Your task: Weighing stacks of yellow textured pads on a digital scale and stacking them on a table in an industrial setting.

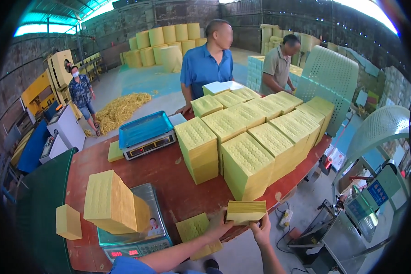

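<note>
Between my two hands is a small stack of yellow paper [246, 211], held up at the table's near edge with its layered side showing. My left hand [219, 224] grips its left end, and my right hand [261, 229] is closed around its lower right corner. Just left of my left hand lies a flat pile of embossed yellow sheets [193, 228], partly under my forearm. Farther left, a digital scale [157, 201] with a lit red display carries a tall yellow paper stack [108, 201]. Beside the scale stands a smaller yellow block [69, 222].
Tall embossed paper stacks [249, 155] fill the right of the red table [169, 171]. A second scale with a blue tray [144, 129] sits at the back. Two people [209, 64] stand across the table; another person [81, 91] is far left. Metal machinery [374, 201] stands at right.
</note>
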The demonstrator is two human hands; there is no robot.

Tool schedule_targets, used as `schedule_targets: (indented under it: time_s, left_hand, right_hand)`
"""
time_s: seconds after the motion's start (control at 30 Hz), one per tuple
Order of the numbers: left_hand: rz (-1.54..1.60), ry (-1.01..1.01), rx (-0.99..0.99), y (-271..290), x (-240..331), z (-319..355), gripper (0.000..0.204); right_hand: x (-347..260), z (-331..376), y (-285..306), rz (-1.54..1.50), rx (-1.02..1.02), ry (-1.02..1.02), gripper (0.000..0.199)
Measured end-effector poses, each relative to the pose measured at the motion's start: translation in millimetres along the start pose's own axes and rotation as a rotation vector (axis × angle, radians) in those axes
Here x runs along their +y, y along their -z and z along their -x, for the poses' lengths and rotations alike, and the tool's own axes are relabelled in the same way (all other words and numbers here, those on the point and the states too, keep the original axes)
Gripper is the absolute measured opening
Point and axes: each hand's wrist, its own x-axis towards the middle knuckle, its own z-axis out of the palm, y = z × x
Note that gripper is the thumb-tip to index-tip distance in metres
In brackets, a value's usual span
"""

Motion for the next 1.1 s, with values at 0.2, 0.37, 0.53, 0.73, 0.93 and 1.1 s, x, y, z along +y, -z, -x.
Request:
schedule_targets:
  time_s: [0.2,0.37,0.53,0.73,0.93,1.1]
  left_hand:
    - [-0.165,0.059,-0.112,13.8,8.2,-3.8,0.049]
    - [-0.251,0.077,-0.187,11.8,17.1,-5.9,0.054]
    - [0.039,0.02,-0.049,37.8,42.7,11.5,0.036]
    - [0.102,0.004,-0.042,121.4,114.5,63.7,0.041]
    - [0.304,0.144,0.006,222.2,149.4,145.4,0.043]
    - [0.405,0.225,0.255,271.9,165.9,208.7,0.05]
  right_hand:
    - [-7.3,0.4,7.9,0.065,-0.031,0.066,0.039]
    - [-2.2,8.0,14.2,0.026,-0.029,0.056,0.038]
    - [-39.0,5.2,9.1,0.016,-0.16,0.02,0.038]
    - [-134.0,29.3,-33.8,-0.311,-0.408,-0.074,0.042]
    - [-187.4,62.3,-108.9,-0.264,-0.667,-0.251,0.039]
    - [-211.4,90.5,-176.4,-0.273,-0.861,-0.122,0.041]
